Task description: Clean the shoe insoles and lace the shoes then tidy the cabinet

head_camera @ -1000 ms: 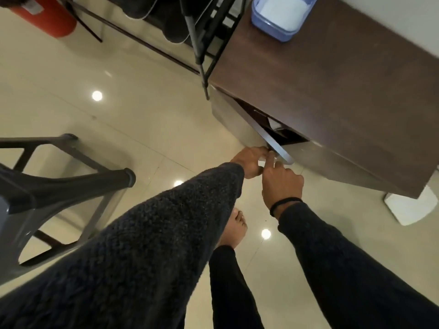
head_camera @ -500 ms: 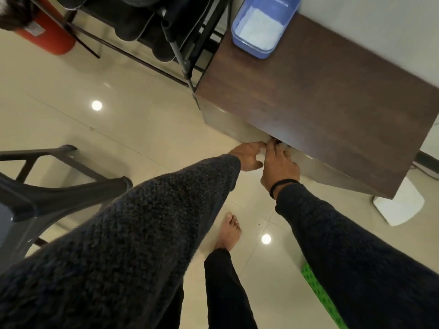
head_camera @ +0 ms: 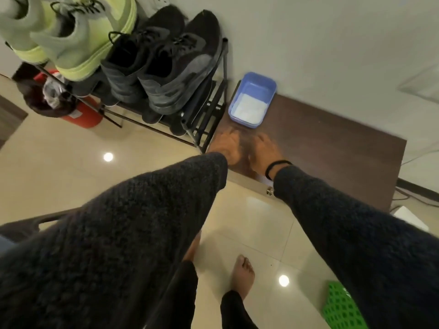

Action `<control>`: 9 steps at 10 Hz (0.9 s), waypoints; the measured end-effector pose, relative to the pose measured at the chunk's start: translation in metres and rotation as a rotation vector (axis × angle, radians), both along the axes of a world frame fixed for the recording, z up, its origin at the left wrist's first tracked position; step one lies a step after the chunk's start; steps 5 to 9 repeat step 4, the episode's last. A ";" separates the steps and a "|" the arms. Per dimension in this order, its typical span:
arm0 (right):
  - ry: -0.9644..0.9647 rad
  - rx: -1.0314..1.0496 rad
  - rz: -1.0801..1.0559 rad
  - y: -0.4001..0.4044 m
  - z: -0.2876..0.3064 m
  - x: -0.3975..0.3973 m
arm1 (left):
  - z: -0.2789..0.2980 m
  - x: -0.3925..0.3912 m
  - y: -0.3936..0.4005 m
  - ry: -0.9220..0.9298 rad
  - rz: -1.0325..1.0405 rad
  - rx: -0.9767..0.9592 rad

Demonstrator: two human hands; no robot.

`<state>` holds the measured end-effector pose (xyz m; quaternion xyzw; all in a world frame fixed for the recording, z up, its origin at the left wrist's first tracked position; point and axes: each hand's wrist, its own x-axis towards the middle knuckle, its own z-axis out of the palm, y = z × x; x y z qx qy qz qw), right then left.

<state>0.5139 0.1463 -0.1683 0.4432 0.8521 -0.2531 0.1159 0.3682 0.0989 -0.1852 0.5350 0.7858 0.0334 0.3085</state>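
Over a dark wooden cabinet (head_camera: 332, 148) set against a white wall, a person in dark knitted sleeves now holds both hands above the cabinet's top, where half a second ago the same hands were at its front edge and, a second ago, at a door standing ajar; the front now appears closed, a small metal knob (head_camera: 269, 191) showing just beside the right sleeve. The left hand (head_camera: 225, 146) and the right hand (head_camera: 263, 150) are blurred by motion, side by side, fingers spread and pointing toward the wall; neither grips anything, though whether they touch the wood cannot be told. The view has also tilted up, bringing the shoe rack (head_camera: 211, 119) fully into sight. A blue plastic tub (head_camera: 268, 83) stands at the cabinet's back left corner, just beyond the fingertips, with something white covering its bottom. On the rack's top shelf, left of the cabinet, a pair of black laced shoes (head_camera: 161, 67) sits beside a pair of pale green shoes (head_camera: 71, 36), all four lying parallel, long axes running from the wall toward the room, heels facing the camera. A red cylinder (head_camera: 80, 115) rests on the tiled floor behind the rack, and a green perforated basket (head_camera: 342, 307) shows at lower right.
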 end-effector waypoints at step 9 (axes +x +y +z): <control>-0.058 -0.011 -0.120 0.029 -0.019 -0.040 | -0.114 0.015 -0.188 -0.062 0.297 -0.165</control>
